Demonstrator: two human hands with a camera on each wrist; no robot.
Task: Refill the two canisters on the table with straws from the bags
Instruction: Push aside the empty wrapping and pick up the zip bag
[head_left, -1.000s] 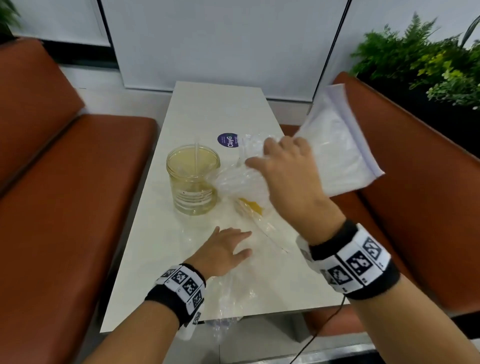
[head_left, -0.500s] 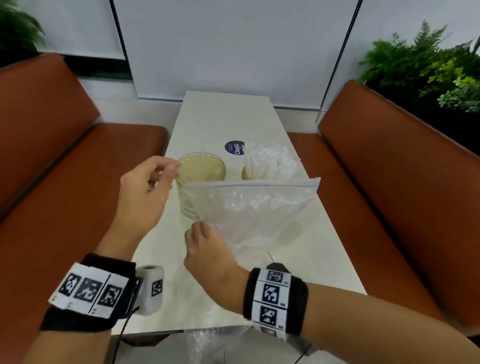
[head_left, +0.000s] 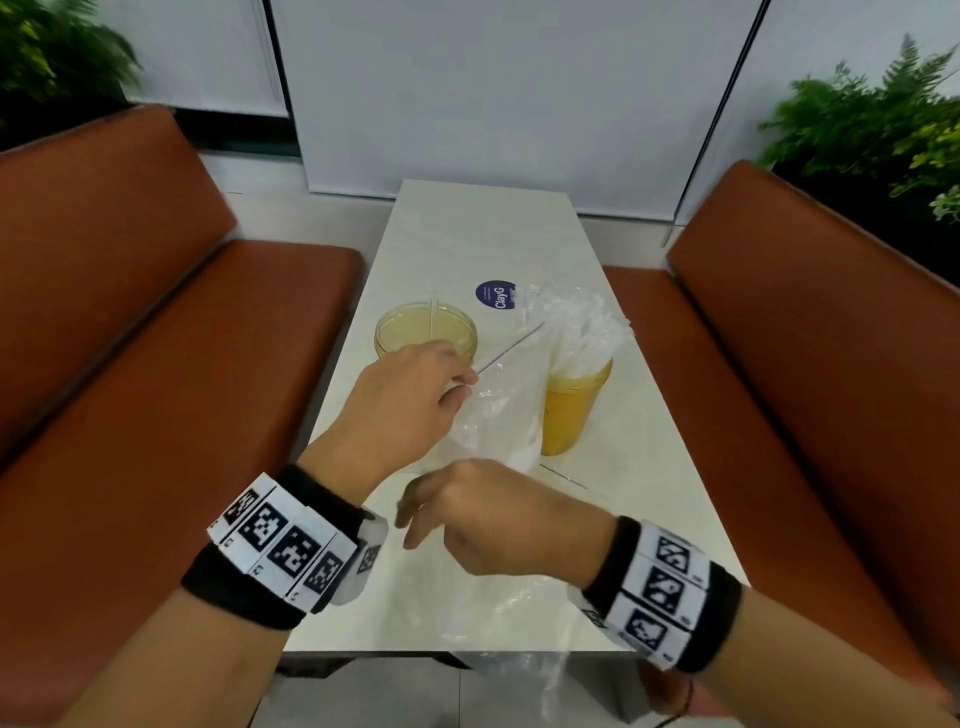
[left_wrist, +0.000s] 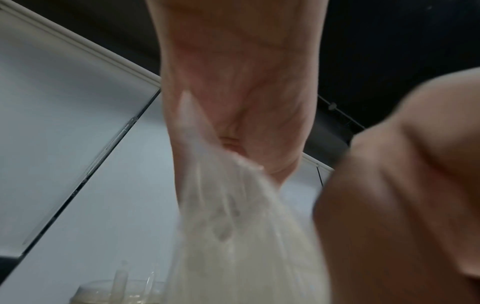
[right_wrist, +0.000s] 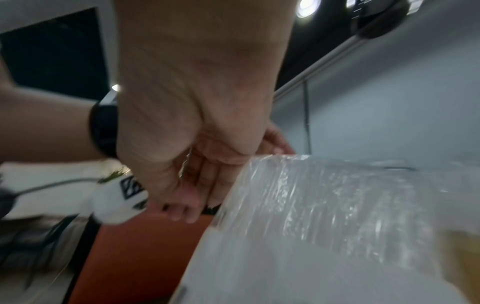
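Note:
My left hand (head_left: 457, 385) pinches the top corner of a clear zip bag (head_left: 501, 421) that hangs over the table between the two canisters. In the left wrist view the bag (left_wrist: 233, 216) fans down from my pinching fingers. My right hand (head_left: 413, 519) hovers below and nearer, fingers loosely curled, holding nothing; in the right wrist view its fingers (right_wrist: 200, 185) hang beside the bag (right_wrist: 324, 205). The pale yellow canister (head_left: 410, 332) holds one straw (head_left: 433, 317). The orange canister (head_left: 569, 415) is packed with wrapped straws (head_left: 571, 332).
A second, crumpled clear bag (head_left: 519, 629) lies at the near edge of the white table (head_left: 483, 234) and droops over it. A round blue sticker (head_left: 496, 294) lies behind the canisters. Orange bench seats (head_left: 156, 338) flank the table on both sides.
The left hand has taken the bag's top corner. The right hand has let go of the bag's lower part and drawn back toward me. The bag now hangs edge-on.

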